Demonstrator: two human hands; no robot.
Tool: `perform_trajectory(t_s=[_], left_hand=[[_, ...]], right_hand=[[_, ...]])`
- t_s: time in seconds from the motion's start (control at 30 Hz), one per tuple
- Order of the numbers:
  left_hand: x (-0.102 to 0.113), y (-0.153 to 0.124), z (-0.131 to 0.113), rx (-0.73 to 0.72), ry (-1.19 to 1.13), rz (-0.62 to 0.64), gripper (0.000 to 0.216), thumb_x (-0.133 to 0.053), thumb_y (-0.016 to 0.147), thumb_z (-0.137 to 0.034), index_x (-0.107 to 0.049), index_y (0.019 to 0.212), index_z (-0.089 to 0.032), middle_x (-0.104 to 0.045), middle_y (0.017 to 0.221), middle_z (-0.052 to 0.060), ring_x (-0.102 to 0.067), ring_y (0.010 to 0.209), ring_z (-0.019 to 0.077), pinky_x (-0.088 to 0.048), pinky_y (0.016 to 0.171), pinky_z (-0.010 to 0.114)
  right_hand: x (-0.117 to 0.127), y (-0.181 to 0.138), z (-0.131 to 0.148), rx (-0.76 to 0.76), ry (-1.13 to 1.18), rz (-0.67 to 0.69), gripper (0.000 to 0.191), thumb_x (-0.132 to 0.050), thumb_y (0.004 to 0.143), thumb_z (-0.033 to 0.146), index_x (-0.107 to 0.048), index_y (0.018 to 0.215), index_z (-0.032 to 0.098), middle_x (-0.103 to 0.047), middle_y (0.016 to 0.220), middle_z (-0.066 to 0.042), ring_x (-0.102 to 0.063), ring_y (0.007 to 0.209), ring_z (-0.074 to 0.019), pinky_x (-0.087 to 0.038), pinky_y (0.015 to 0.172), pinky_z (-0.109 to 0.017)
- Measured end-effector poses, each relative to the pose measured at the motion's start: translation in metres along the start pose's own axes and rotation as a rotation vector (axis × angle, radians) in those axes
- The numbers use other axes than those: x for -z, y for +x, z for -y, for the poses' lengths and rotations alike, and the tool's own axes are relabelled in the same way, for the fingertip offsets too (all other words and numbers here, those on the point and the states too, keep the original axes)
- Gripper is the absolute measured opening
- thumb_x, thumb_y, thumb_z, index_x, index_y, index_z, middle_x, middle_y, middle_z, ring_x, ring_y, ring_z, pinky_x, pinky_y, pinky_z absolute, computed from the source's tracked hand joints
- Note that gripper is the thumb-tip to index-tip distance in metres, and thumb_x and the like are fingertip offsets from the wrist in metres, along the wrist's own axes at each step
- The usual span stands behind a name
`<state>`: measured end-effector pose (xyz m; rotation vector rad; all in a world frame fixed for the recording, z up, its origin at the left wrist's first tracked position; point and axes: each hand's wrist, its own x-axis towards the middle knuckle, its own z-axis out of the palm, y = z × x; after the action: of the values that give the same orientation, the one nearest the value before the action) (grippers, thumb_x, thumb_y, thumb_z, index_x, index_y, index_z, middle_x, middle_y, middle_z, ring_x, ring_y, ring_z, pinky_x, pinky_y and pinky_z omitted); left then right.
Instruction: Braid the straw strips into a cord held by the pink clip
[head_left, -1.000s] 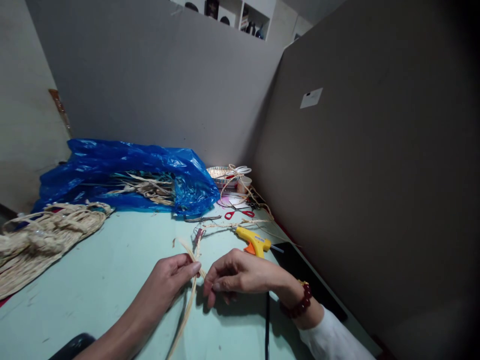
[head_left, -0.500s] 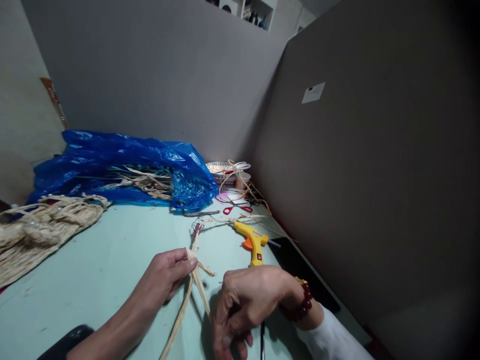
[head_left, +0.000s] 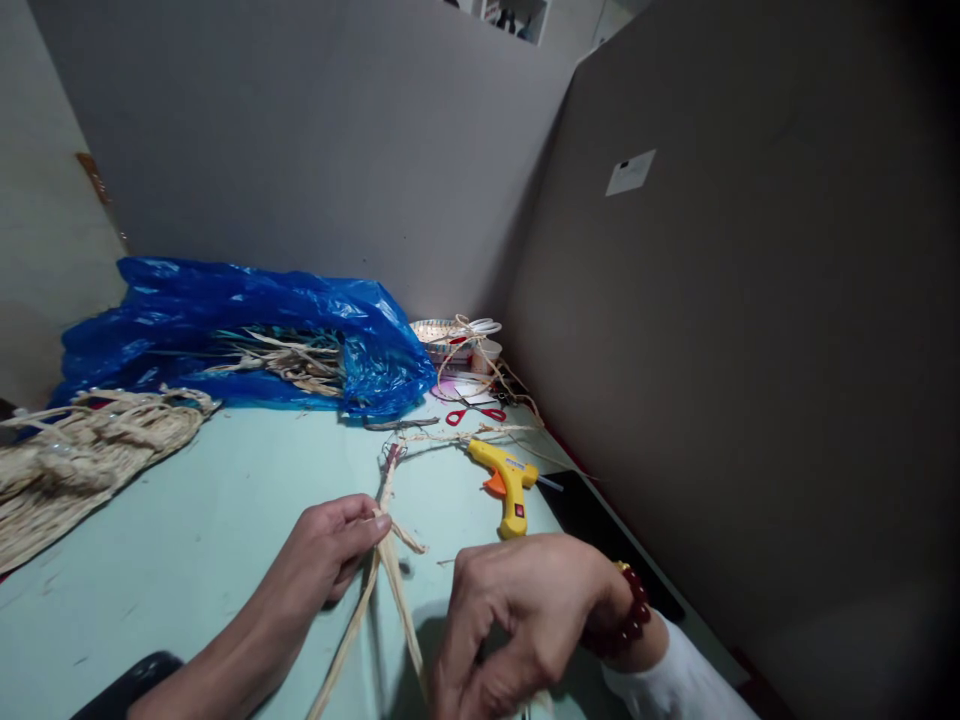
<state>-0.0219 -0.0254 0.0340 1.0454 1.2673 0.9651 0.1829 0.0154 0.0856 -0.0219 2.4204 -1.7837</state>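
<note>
My left hand (head_left: 341, 545) pinches a plait of pale dried plant fibre (head_left: 386, 495) between thumb and fingers. The plait's far end sits in a small reddish-brown clip with wire loops (head_left: 394, 455). Below my left hand, loose fibre strands (head_left: 345, 635) spread toward me, and a short end sticks out to the right. One strand runs down to my right hand (head_left: 517, 625), which is closed and bent downward. Its fingertips lie at the bottom edge, largely out of sight, so I cannot see what they hold. A blurred pale bit shows beside them.
A yellow glue gun (head_left: 510, 485) lies beyond my right hand, near a black flat object (head_left: 600, 530). Red-handled scissors (head_left: 476, 413) are farther back. A blue plastic bag (head_left: 247, 290) holds more fibre; a woven piece (head_left: 97, 460) lies left. Grey partitions (head_left: 322, 130) enclose the table.
My right hand has shifted slightly right and down, uncovering the glue gun's handle. The left hand keeps its pinch at nearly the same spot.
</note>
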Motion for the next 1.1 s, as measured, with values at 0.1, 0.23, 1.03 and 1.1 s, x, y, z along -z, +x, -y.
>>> perform_trajectory(t_s=[0.1,0.23,1.03,1.1], left_hand=[[0.001,0.0,0.0,-0.009,0.022,-0.004,0.029,-0.06,0.079,-0.044,-0.054,0.068,-0.018,-0.024,0.042,-0.014,-0.011,0.039,0.0034,-0.004,0.042,0.022],[0.004,0.002,0.001,0.01,0.017,0.025,0.03,-0.062,0.077,-0.044,-0.053,0.067,-0.018,-0.027,0.043,-0.012,-0.013,0.039,0.0031,-0.004,0.042,0.022],[0.004,-0.002,-0.003,0.085,-0.052,-0.134,0.032,-0.077,0.061,-0.046,-0.072,0.078,-0.019,-0.036,0.044,-0.008,-0.029,0.042,0.008,-0.016,0.042,0.022],[0.003,-0.003,-0.003,0.088,-0.038,-0.168,0.033,-0.078,0.06,-0.045,-0.073,0.081,-0.019,-0.038,0.043,-0.007,-0.035,0.044,0.01,-0.019,0.042,0.022]], right_hand=[[-0.003,-0.01,0.018,0.0,0.142,-0.194,0.025,-0.054,0.091,0.027,-0.071,0.099,0.01,-0.07,0.104,-0.014,-0.067,0.099,-0.0217,-0.049,0.089,-0.028],[-0.004,-0.008,0.02,0.163,0.272,-0.696,0.024,-0.061,0.088,0.033,-0.073,0.096,0.014,-0.073,0.092,-0.011,-0.068,0.086,-0.0222,-0.053,0.083,-0.036],[-0.015,0.037,-0.017,-0.182,0.046,-1.053,0.02,-0.051,0.089,0.027,-0.054,0.072,0.016,-0.053,0.064,0.003,-0.044,0.059,-0.008,-0.033,0.055,-0.019],[-0.015,0.036,-0.016,-0.259,-0.103,-1.07,0.018,-0.053,0.087,0.025,-0.057,0.072,0.016,-0.051,0.062,0.004,-0.044,0.059,-0.0081,-0.031,0.055,-0.02]])
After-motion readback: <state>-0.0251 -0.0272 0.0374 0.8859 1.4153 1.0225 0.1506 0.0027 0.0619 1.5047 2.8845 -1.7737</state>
